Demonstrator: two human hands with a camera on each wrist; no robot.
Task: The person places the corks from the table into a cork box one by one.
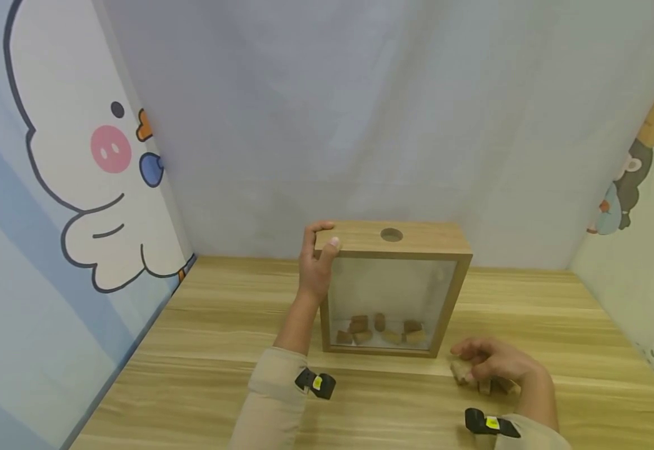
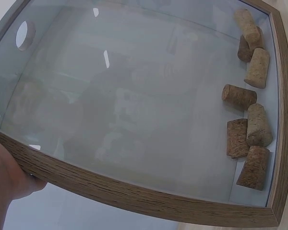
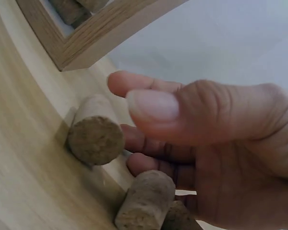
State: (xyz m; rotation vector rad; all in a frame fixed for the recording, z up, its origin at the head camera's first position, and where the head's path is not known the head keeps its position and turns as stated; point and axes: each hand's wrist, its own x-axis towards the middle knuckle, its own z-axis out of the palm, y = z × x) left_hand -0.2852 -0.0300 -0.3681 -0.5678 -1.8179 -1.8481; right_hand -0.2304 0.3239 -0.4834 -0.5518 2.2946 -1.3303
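My left hand (image 1: 314, 270) grips the upper left corner of a shallow wooden box (image 1: 428, 236) with a clear front, its thumb on the top edge. The box stands upright on the table, a round hole (image 1: 391, 234) in its top. Several wine corks (image 2: 239, 96) lie along its bottom, behind the pane. Just right of the box, my right hand (image 1: 504, 362) reaches down over loose corks. In the right wrist view, one cork (image 3: 96, 139) lies beside the fingertips, thumb and fingers apart. A second cork (image 3: 146, 201) lies below the fingers, with another partly hidden behind it.
The wood-grain table (image 1: 220, 350) runs back to a plain pale curtain (image 1: 327, 125). A cartoon-printed panel (image 1: 79, 187) borders it on the left and another printed panel (image 1: 642, 262) on the right. Both wrists wear black straps.
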